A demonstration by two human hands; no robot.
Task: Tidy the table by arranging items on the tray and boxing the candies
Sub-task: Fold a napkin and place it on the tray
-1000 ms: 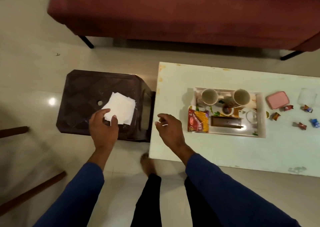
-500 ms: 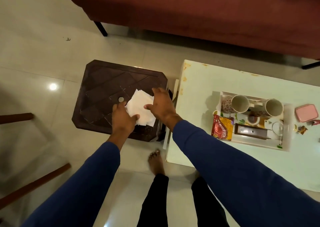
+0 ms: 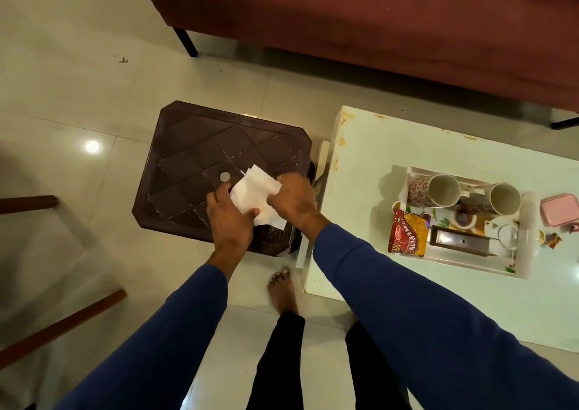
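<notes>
Both hands are on one stack of white napkins (image 3: 255,196) over the brown stool (image 3: 194,159). The left hand (image 3: 230,218) comes in from below with its back up, fingers curled over the stack's left edge and thumb pressed to the near side, so it grips the paper. The right hand (image 3: 294,198) reaches across from the right, knuckles up, fingers curled down onto the stack's right edge; it holds the napkins too. Whether the stack rests on the stool or is lifted just off it cannot be told. Both arms are stretched forward in blue sleeves, the right one crossing the near left corner of the white table (image 3: 369,146).

The stool has one round hole (image 3: 224,176) in its middle, just left of the napkins. One bare foot (image 3: 282,290) stands on the floor between stool and table.

On the table sits one white tray (image 3: 470,264). In it are two mugs, one (image 3: 438,190) on the left and one (image 3: 503,199) on the right, both open-mouthed toward the camera. One red and yellow snack packet (image 3: 409,235) lies at the tray's near left corner. One dark holder (image 3: 459,243) lies beside it. One clear lid (image 3: 507,235) is right of that.

Right of the tray, on the bare table, is one pink box (image 3: 559,209) with its lid on. One candy (image 3: 553,240) lies near it, outside the box. A red sofa (image 3: 376,33) stands beyond.
</notes>
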